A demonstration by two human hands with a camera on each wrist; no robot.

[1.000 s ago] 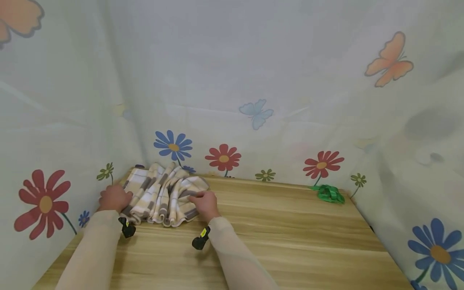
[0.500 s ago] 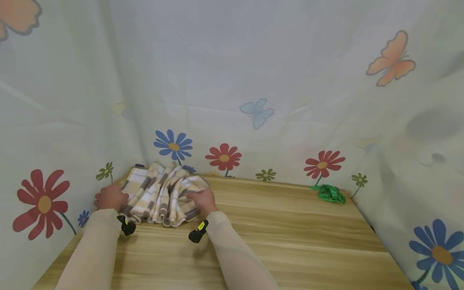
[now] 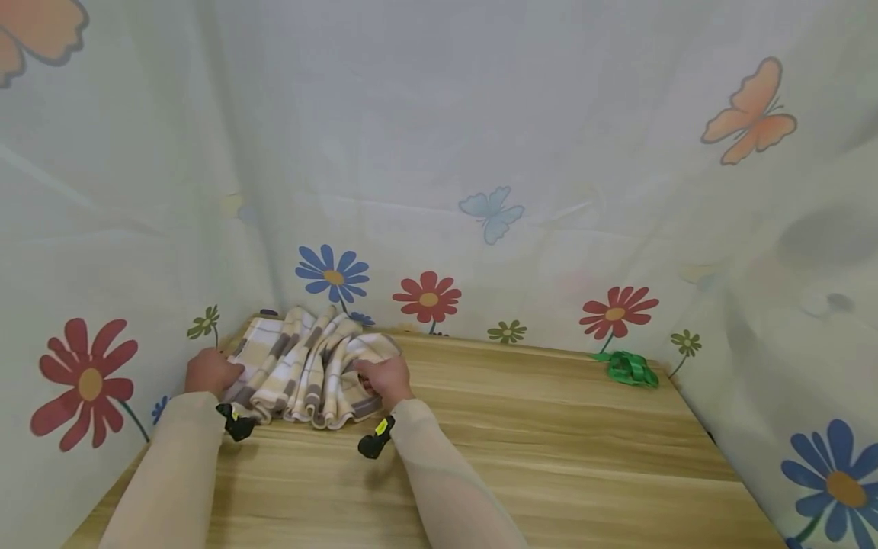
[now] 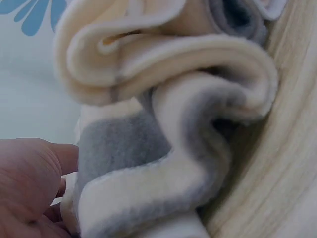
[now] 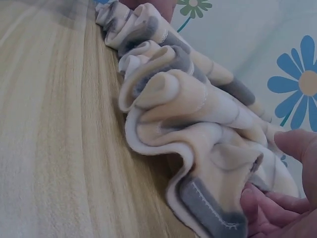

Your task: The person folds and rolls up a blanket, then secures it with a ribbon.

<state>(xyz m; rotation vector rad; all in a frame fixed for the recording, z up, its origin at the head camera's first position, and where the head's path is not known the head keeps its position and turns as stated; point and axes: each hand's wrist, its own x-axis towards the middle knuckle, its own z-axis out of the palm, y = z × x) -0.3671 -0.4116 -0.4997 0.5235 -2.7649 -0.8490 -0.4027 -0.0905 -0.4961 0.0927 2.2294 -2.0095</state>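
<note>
**Plaid fleece cloth lies gathered in pleats between two hands**

The plaid fleece cloth (image 3: pixel 295 374), in cream, white, tan and grey, sits at the far left corner of the wood-grain table (image 3: pixel 549 450), bunched into upright, wavy folds that run from front to back. White stitching shows on its grey patches in the right wrist view.

The right hand (image 3: pixel 389 380) is at the cloth's right end, pinching a loose fold, thumb on one side and bent fingers on the other. The left hand (image 3: pixel 211 371) is at the opposite end, its thumb against the cloth; its fingertips are hidden behind the fabric, so whether they pinch it cannot be told.

Both arms wear cream sleeves (image 3: pixel 449 476), and a black wrist device (image 3: pixel 376 440) with a yellow label sits at each cuff. Well apart from the cloth, near the table's far right corner, lies a tangled green ribbon (image 3: pixel 629 370).

Around the table hangs pale sheeting (image 3: pixel 384 137), printed with a blue flower (image 3: pixel 333 277) just behind the cloth, red flowers (image 3: pixel 427 298) and an orange butterfly (image 3: pixel 751 114) at upper right.
</note>
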